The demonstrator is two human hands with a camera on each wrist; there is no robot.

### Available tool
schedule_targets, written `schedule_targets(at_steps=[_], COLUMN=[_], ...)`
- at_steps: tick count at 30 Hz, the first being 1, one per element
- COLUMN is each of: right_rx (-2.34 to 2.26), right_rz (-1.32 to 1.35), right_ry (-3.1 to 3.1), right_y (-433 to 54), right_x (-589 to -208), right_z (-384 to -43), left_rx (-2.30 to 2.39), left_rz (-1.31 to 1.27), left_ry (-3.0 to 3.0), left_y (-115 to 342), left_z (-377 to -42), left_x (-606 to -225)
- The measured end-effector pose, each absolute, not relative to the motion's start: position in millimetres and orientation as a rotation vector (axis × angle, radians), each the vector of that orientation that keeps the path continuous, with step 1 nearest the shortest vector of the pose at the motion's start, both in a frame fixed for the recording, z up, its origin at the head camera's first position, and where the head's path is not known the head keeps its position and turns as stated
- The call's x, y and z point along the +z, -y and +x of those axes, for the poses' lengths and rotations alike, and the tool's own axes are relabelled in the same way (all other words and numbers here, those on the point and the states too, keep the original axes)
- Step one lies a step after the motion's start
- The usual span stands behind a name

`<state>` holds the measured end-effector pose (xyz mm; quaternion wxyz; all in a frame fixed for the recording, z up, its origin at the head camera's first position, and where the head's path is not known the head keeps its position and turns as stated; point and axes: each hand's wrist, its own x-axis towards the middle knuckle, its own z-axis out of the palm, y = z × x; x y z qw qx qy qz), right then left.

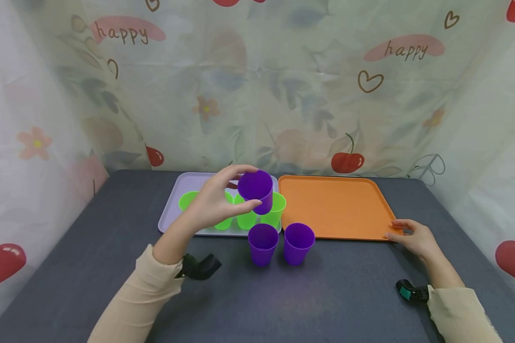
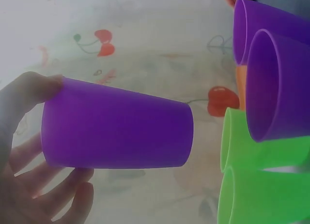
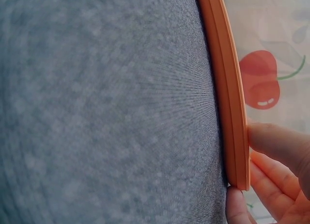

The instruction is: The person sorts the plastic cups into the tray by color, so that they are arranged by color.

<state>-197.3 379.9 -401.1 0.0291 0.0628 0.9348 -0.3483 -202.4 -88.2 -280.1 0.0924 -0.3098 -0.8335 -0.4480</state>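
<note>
My left hand (image 1: 216, 197) holds a purple cup (image 1: 263, 190) by its rim, thumb on one side and fingers on the other, raised above the lavender tray (image 1: 168, 216). In the left wrist view the same cup (image 2: 121, 127) lies across the picture, its rim toward the palm. My right hand (image 1: 416, 238) pinches the near right corner of an orange tray (image 1: 334, 207). The right wrist view has the thumb (image 3: 278, 141) against the edge of the tray (image 3: 225, 88). Two more purple cups, one on the left (image 1: 262, 252) and one on the right (image 1: 299, 250), stand upright in front of the trays.
Several green cups (image 1: 272, 220) stand on the lavender tray, partly hidden by my left hand and the raised cup. The trays sit side by side on a dark grey table (image 1: 292, 305). A patterned curtain (image 1: 257, 95) hangs behind the table and along both sides.
</note>
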Motion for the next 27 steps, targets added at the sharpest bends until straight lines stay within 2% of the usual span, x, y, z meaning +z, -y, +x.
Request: schedule_targets(at_steps=[18, 27], right_rx=[-1.074, -1.063], right_rz=[0.211, 0.202], right_ry=[-2.875, -2.884], right_y=[-382, -381], right_x=[-402, -402], right_z=[-198, -198], left_rx=[-1.309, -1.112], left_rz=[-1.091, -1.222], left_ry=[2.576, 2.627], left_y=[44, 19], left_z=[-236, -245], left_x=[-276, -272])
